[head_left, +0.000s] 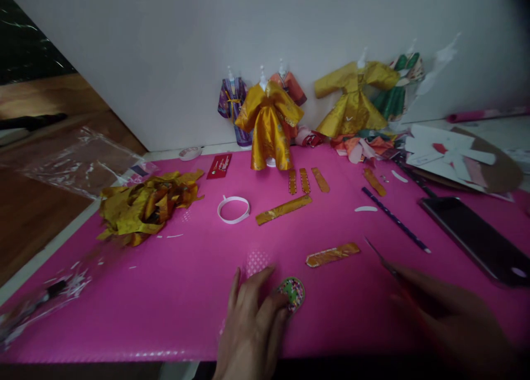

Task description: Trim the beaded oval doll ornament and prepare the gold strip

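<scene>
My left hand [250,319] lies on the pink tabletop with its fingers apart. One fingertip rests on a small round dish [295,291] of many-coloured beads. In my blurred right hand [451,319] are red-handled tweezers [387,265], their thin metal tip pointing up and left. Just left of that tip lies a gold fabric strip [333,254], pointed at one end and edged with small beads. Farther back is a longer gold strip [284,210], with several short gold strips [304,180] behind it.
Dolls' dresses, including a gold satin one [271,126], stand along the wall. Gold fabric scraps [151,206] lie at left near a white ring [234,210]. A dark pencil [395,220] and a phone [476,236] lie at right. Clear plastic bags hang over the left edge.
</scene>
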